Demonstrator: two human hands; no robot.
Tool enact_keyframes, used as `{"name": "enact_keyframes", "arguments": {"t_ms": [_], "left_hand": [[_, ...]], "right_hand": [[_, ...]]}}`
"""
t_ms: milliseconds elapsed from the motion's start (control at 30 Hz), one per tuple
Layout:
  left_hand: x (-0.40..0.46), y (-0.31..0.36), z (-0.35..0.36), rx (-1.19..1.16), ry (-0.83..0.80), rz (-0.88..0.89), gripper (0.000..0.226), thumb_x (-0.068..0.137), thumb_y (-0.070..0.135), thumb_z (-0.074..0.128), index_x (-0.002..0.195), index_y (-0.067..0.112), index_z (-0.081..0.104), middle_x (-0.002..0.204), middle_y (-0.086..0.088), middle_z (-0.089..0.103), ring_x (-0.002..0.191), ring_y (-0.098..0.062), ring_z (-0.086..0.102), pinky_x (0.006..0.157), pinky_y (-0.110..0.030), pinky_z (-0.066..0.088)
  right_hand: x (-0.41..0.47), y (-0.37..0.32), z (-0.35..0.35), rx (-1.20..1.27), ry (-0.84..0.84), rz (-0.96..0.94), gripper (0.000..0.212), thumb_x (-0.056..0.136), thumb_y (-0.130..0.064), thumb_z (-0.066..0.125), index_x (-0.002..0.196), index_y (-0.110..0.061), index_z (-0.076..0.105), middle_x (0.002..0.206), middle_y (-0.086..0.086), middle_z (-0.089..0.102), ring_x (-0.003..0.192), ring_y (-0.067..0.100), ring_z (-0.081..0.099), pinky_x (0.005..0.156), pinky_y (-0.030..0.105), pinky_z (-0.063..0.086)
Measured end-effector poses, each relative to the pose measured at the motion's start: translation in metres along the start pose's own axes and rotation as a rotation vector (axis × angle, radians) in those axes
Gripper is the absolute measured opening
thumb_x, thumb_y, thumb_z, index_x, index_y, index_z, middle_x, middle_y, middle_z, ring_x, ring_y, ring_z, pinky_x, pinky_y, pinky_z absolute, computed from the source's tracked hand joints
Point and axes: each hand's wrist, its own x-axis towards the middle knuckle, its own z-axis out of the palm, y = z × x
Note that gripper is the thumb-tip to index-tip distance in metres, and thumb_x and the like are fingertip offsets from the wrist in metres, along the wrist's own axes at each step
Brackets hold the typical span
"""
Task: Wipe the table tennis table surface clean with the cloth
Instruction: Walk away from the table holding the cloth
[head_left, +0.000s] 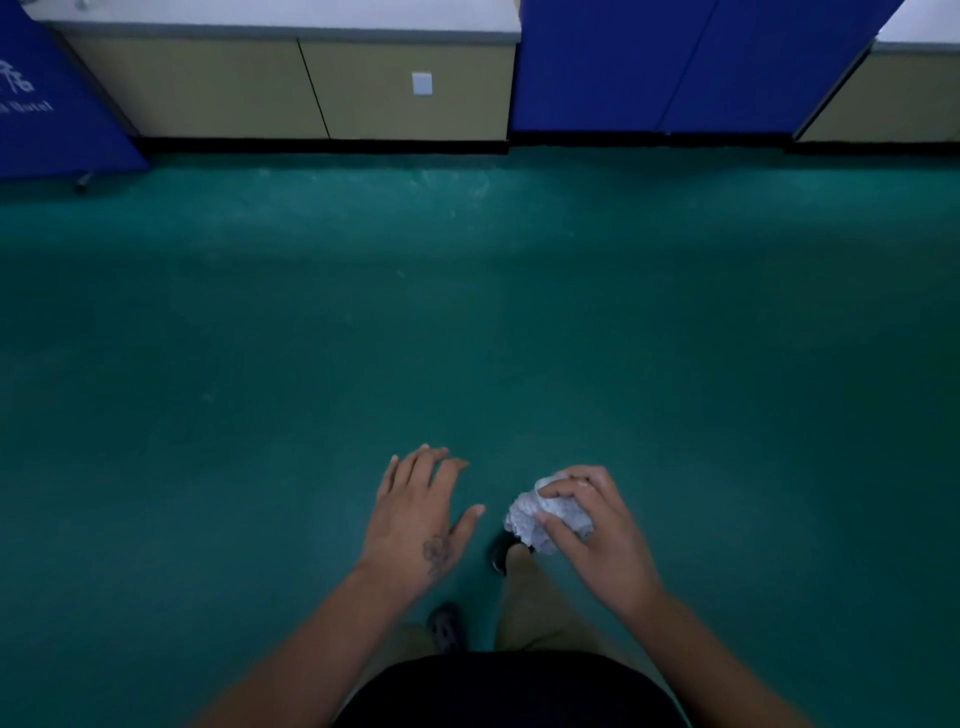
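My right hand (597, 535) grips a crumpled white cloth (545, 519), fingers curled over its top. To its left, my left hand (415, 514) is held out flat with the fingers spread and nothing in it. Both hands hover over a green floor (467, 312), above my legs and dark shoes (445, 626). No table tennis table surface shows in this view.
A beige cabinet wall (311, 88) with a white outlet plate (422, 83) runs along the far side. Blue panels (675, 67) stand at the back right, and a blue barrier with white lettering (47, 104) on a caster sits at the far left.
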Motion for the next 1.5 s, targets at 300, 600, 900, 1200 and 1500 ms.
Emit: {"name": "enact_keyframes", "arguments": {"t_ms": [300,600,900,1200,1500], "left_hand": [[0.168,0.011,-0.027,0.037,0.004,-0.07,0.07,0.095,0.068,0.03,0.143,0.024,0.055,0.146,0.001,0.053,0.148,-0.025,0.043,0.13,-0.049,0.024],[0.308,0.04,-0.055,0.02,0.041,-0.133,0.067,0.095,0.066,0.035,0.14,0.023,0.059,0.142,-0.002,0.057,0.145,-0.029,0.047,0.127,-0.052,0.03],[0.434,0.023,-0.076,-0.036,0.002,-0.12,0.072,0.094,0.068,0.03,0.146,0.024,0.055,0.149,-0.001,0.052,0.15,-0.027,0.039,0.13,-0.05,0.022],[0.599,-0.041,-0.124,-0.042,-0.003,-0.048,0.067,0.096,0.068,0.034,0.142,0.024,0.057,0.145,-0.001,0.054,0.146,-0.029,0.044,0.126,-0.051,0.03],[0.725,-0.084,-0.177,-0.038,0.013,0.008,0.064,0.096,0.066,0.037,0.139,0.023,0.059,0.142,-0.003,0.057,0.144,-0.031,0.047,0.124,-0.054,0.033]], "right_hand": [[0.174,0.055,-0.051,0.014,-0.036,-0.009,0.024,0.093,-0.017,0.083,0.11,-0.03,0.072,0.125,-0.014,0.056,0.122,0.008,0.062,0.094,0.014,0.047],[0.325,0.087,-0.119,-0.019,-0.066,-0.046,0.024,0.093,-0.013,0.083,0.109,-0.027,0.073,0.123,-0.014,0.057,0.119,0.009,0.063,0.095,0.015,0.047],[0.449,0.106,-0.126,-0.042,-0.104,-0.038,0.02,0.095,-0.018,0.082,0.109,-0.028,0.072,0.124,-0.015,0.056,0.12,0.011,0.063,0.093,0.02,0.05],[0.609,0.089,-0.112,-0.088,-0.087,-0.028,0.021,0.096,-0.016,0.08,0.11,-0.028,0.07,0.125,-0.019,0.054,0.12,0.005,0.062,0.095,0.018,0.047],[0.751,0.07,-0.095,-0.058,-0.054,-0.072,0.022,0.095,-0.016,0.08,0.113,-0.025,0.07,0.126,-0.012,0.055,0.121,0.006,0.062,0.099,0.019,0.047]]}}
